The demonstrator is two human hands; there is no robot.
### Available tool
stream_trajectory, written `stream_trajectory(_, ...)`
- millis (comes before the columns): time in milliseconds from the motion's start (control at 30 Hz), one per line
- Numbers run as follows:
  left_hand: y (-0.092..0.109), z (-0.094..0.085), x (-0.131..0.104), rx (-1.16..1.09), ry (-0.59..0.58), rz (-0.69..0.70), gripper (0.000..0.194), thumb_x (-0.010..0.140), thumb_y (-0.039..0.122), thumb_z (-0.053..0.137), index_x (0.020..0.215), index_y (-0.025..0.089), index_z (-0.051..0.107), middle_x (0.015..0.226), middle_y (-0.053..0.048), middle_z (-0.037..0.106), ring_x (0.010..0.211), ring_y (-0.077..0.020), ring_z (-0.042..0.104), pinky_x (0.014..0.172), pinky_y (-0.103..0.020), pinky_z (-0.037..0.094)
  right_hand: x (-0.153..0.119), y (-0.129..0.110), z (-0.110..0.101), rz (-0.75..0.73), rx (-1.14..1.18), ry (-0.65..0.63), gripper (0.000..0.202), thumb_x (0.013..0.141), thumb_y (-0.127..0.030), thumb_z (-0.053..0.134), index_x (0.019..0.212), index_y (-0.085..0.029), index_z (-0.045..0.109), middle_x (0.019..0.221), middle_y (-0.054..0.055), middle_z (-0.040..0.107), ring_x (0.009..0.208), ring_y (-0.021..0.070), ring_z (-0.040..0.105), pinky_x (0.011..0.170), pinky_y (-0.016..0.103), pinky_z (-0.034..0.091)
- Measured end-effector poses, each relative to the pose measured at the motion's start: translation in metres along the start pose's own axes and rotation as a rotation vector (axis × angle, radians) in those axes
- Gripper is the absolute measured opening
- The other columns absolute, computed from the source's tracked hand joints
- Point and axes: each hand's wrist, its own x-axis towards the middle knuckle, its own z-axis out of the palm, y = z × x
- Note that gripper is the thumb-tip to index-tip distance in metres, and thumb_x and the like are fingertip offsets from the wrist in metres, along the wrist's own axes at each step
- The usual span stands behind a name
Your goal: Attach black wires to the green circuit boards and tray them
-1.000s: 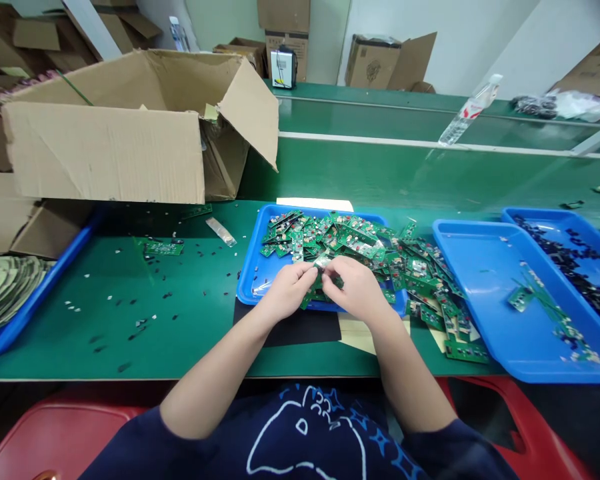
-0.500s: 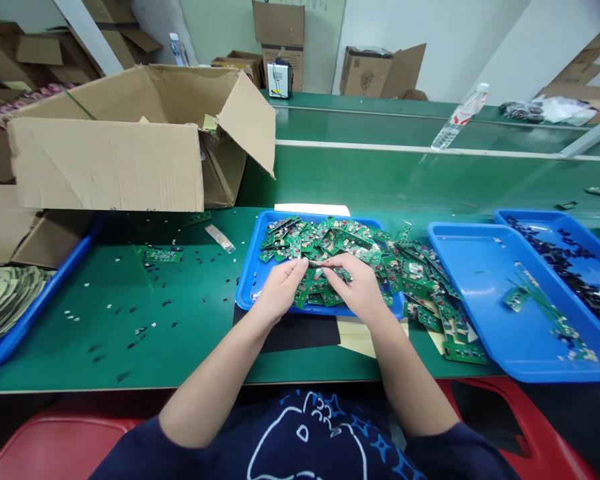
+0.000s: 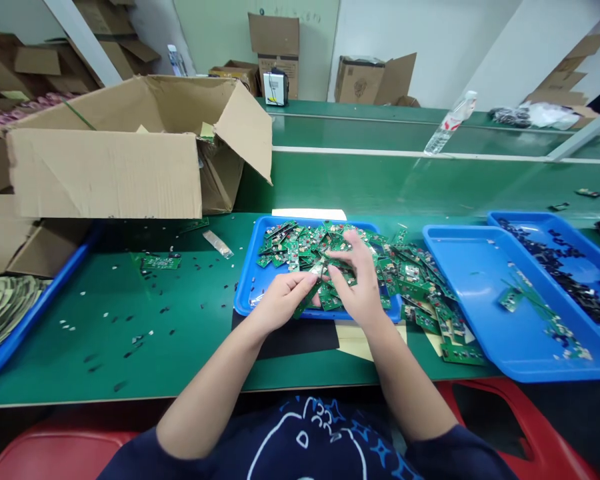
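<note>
Over a blue tray (image 3: 246,283) heaped with small green circuit boards (image 3: 330,233), both hands work close together. My left hand (image 3: 286,297) pinches a green circuit board (image 3: 306,301) that hangs down to the right of its fingers. My right hand (image 3: 355,280) is just to the right, its index finger raised and spread from the thumb, near the board's upper end. Nothing shows between the right fingers. More boards spill over the tray's right side onto the green table.
A large open cardboard box (image 3: 105,175) stands at the back left. To the right are a blue tray (image 3: 460,293) with a few board pieces and another blue tray (image 3: 495,217) with black parts. A bottle (image 3: 450,125) stands further back; small scraps dot the table's left side.
The hands were pinched together over the tray. My right hand has opened and lifted its fingers away, and my left hand now holds the board tilted downward. The view has shifted slightly.
</note>
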Motion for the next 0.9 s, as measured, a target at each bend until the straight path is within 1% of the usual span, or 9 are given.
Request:
stream_trajectory(67,-0.002,-0.001,0.0,0.027,0.112,0.057,0.047,0.09,0.045,0.036,0.075,0.013,0.067,0.077,-0.006,0.066,0.075,-0.0167,0.058,0.075,-0.028,0.045,0.0,0.001,-0.002,0.052,0.037,0.117,0.043,0.084,-0.018,0.051,0.126,-0.025,0.042,0.123,0.012,0.051,0.097,0.0196,0.06,0.088,0.041,0.05)
stream_trajectory(167,-0.007,-0.001,0.001,0.073,0.203,0.152,0.039,0.091,0.041,0.038,0.103,0.015,0.065,0.092,-0.008,0.065,0.087,-0.0185,0.058,0.083,-0.032,0.045,0.0,0.001,-0.004,0.081,0.027,0.195,0.016,0.084,-0.02,0.051,0.099,-0.021,0.057,0.092,0.007,0.061,0.084,0.0178,0.061,0.075,0.034,0.053)
stream_trajectory(233,-0.01,-0.001,0.002,0.092,0.175,0.209,0.036,0.09,0.038,0.042,0.115,0.018,0.06,0.1,-0.008,0.063,0.094,-0.0191,0.057,0.088,-0.033,0.044,0.0,-0.002,-0.004,0.074,0.015,0.092,0.005,0.082,-0.021,0.053,0.082,-0.02,0.058,0.079,0.004,0.061,0.073,0.0162,0.06,0.065,0.03,0.052)
stream_trajectory(333,-0.013,0.0,0.002,0.119,0.097,0.264,0.035,0.088,0.033,0.049,0.119,0.022,0.057,0.105,-0.008,0.062,0.098,-0.0197,0.056,0.09,-0.035,0.043,0.0,-0.008,-0.002,0.06,0.014,-0.071,0.004,0.08,-0.022,0.056,0.078,-0.02,0.058,0.075,0.003,0.061,0.066,0.0153,0.058,0.063,0.03,0.05)
stream_trajectory(600,-0.018,0.001,0.004,0.163,0.184,0.295,0.028,0.082,0.03,0.058,0.109,0.022,0.064,0.095,-0.007,0.063,0.086,-0.0177,0.058,0.076,-0.03,0.048,0.0,-0.011,-0.003,0.045,0.105,-0.148,0.01,0.082,-0.021,0.055,0.074,-0.022,0.061,0.081,0.005,0.066,0.081,0.0194,0.062,0.076,0.038,0.051)
stream_trajectory(667,-0.018,0.0,0.004,0.2,0.244,0.317,0.028,0.083,0.029,0.058,0.109,0.021,0.063,0.093,-0.006,0.063,0.083,-0.0167,0.058,0.074,-0.029,0.048,0.001,-0.01,-0.007,0.118,0.211,-0.261,0.009,0.081,-0.022,0.057,0.087,-0.022,0.063,0.089,0.005,0.066,0.084,0.019,0.063,0.077,0.037,0.052)
stream_trajectory(767,-0.018,-0.004,0.004,0.277,0.359,0.399,0.031,0.082,0.028,0.06,0.112,0.021,0.061,0.095,-0.006,0.063,0.087,-0.0168,0.058,0.078,-0.03,0.049,0.001,-0.009,-0.01,0.335,0.424,-0.396,0.038,0.077,-0.024,0.062,0.114,-0.023,0.055,0.1,0.006,0.065,0.087,0.0175,0.064,0.078,0.035,0.053)
stream_trajectory(833,-0.018,-0.006,0.003,0.337,0.41,0.49,0.033,0.082,0.026,0.061,0.115,0.022,0.059,0.1,-0.007,0.062,0.094,-0.0176,0.058,0.083,-0.031,0.048,0.001,-0.007,-0.009,0.506,0.556,-0.368,0.036,0.078,-0.031,0.061,0.112,-0.021,0.055,0.09,0.004,0.066,0.077,0.0156,0.065,0.07,0.032,0.055)
stream_trajectory(900,-0.019,-0.007,0.003,0.423,0.43,0.586,0.035,0.082,0.023,0.06,0.116,0.023,0.058,0.106,-0.007,0.062,0.1,-0.0187,0.057,0.089,-0.035,0.047,0.001,-0.006,-0.007,0.656,0.673,-0.333,0.026,0.08,-0.042,0.057,0.092,-0.019,0.061,0.074,0.003,0.066,0.063,0.0136,0.064,0.059,0.028,0.054)
